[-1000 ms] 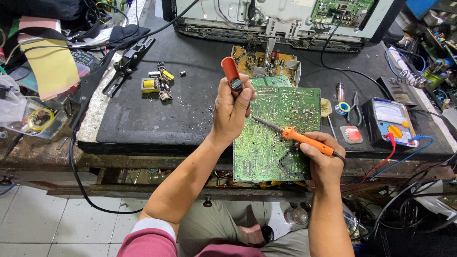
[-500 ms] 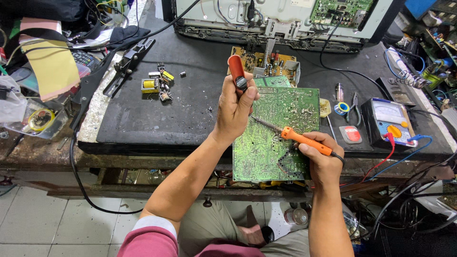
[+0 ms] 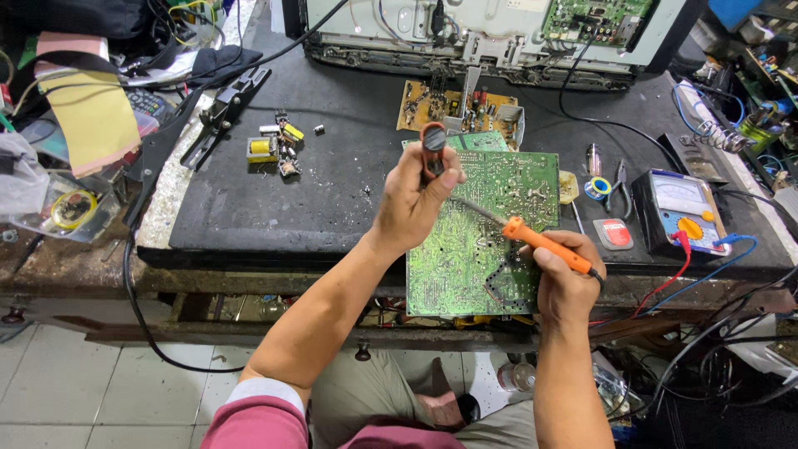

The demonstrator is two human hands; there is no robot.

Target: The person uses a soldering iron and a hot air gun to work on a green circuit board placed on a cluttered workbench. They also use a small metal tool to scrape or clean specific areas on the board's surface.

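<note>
Orange-handled, the soldering iron sits in the closed fingers of the right hand, its metal tip slanting up-left over the green circuit board, which lies on the black mat with its near end over the bench edge. Just beyond, the left hand grips a red desoldering pump upright above the board's far-left corner. Farther back lie a brown circuit board, and to the right a multimeter.

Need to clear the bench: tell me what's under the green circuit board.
The green circuit board lies on the black mat, its near end overhanging the bench edge. A smaller green board pokes out from beneath its far edge. Anything else underneath is covered.
</note>
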